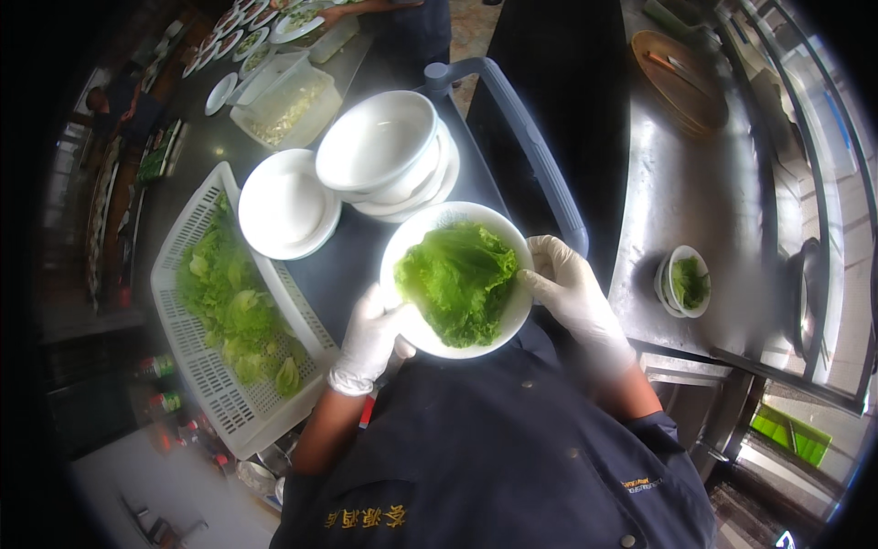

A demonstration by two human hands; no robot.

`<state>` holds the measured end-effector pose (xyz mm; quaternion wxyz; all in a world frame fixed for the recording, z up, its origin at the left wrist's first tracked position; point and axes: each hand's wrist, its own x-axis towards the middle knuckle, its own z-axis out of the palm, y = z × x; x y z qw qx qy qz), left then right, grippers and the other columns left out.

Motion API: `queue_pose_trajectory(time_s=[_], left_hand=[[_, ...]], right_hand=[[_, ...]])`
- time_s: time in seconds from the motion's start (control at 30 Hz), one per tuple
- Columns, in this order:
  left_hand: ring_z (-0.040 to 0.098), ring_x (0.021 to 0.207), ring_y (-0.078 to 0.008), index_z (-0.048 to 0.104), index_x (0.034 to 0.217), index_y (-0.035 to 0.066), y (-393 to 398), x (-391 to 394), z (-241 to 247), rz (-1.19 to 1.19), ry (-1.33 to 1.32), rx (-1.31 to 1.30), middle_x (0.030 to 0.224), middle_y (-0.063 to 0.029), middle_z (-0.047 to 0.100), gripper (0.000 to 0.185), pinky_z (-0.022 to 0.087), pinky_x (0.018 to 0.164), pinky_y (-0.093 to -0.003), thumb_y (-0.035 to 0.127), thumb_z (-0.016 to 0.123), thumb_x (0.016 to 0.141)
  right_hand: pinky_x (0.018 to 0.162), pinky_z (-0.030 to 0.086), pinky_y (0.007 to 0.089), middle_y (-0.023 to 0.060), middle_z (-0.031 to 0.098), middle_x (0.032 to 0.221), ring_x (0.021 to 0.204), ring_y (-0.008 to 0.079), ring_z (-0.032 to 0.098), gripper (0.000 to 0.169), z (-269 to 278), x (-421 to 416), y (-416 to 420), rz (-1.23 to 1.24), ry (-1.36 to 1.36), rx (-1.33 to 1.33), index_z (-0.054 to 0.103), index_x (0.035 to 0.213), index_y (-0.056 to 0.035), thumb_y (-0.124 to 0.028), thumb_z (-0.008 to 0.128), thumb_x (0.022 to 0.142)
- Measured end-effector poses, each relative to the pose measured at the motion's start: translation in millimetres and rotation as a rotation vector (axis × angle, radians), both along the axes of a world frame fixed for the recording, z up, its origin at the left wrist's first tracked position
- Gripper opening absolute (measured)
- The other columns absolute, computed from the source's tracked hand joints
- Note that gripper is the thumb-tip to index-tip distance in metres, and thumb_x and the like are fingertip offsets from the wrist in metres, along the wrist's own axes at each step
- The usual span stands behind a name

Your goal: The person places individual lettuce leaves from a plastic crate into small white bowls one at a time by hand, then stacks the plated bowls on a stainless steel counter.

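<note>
Both my hands wear white gloves and hold a white bowl (389,274) by opposite sides of its rim, close to my body. Green lettuce leaves (463,281) line the inside of this bowl. My left hand (367,336) grips the lower left of the rim, and my right hand (573,295) pinches the right side between thumb and fingers. Just beyond the held bowl stands a stack of white bowls (377,141). A white dish (288,204) lies left of that stack. To the left, a white perforated plastic basket (233,412) holds loose lettuce (236,302).
A grey cart handle (538,151) rises beyond my right hand. On the steel counter (686,185) at right sit small bowls with lettuce (689,283) and a round board (679,82) with a knife. A translucent tub (288,103) and several filled plates stand far left, near another person (418,31).
</note>
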<state>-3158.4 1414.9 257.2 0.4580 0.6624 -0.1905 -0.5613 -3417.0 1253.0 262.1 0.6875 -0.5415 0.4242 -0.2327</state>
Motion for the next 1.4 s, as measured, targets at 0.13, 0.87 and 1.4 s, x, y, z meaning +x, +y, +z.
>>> queue_pose_trajectory(time_s=[0.13,0.87,1.4], left_hand=[[0.065,0.054,-0.0103,0.057,0.121,-0.002,-22,-28,59,-0.109,0.01,-0.081,0.086,-0.009,0.07,0.02,0.049,0.042,-0.0204,0.0,0.062,0.102],[0.076,0.092,-0.0201,0.045,0.152,-0.005,-73,-93,26,-0.534,0.132,-0.175,0.113,-0.0166,0.074,0.05,0.062,0.081,-0.0303,0.018,0.062,0.111],[0.077,0.094,-0.0216,0.047,0.15,-0.006,-71,-99,19,-0.492,0.134,-0.157,0.115,-0.0168,0.074,0.046,0.063,0.082,-0.0309,0.016,0.059,0.112]], right_hand=[[0.087,0.053,0.0288,0.0055,0.065,0.106,0.098,0.011,0.061,0.024,9,-51,8,0.082,-0.01,-0.114,0.062,0.12,0.0022,-0.012,0.068,0.102],[0.103,0.063,0.0547,0.0271,0.053,0.146,0.128,0.0427,0.064,0.049,-217,-366,-41,-1.367,-0.28,0.027,0.041,0.153,0.0059,-0.001,0.047,0.105],[0.089,0.062,0.0495,0.0253,0.045,0.152,0.124,0.042,0.063,0.069,-249,-409,-14,-1.115,0.261,0.315,0.038,0.156,-0.0038,-0.043,0.065,0.106]])
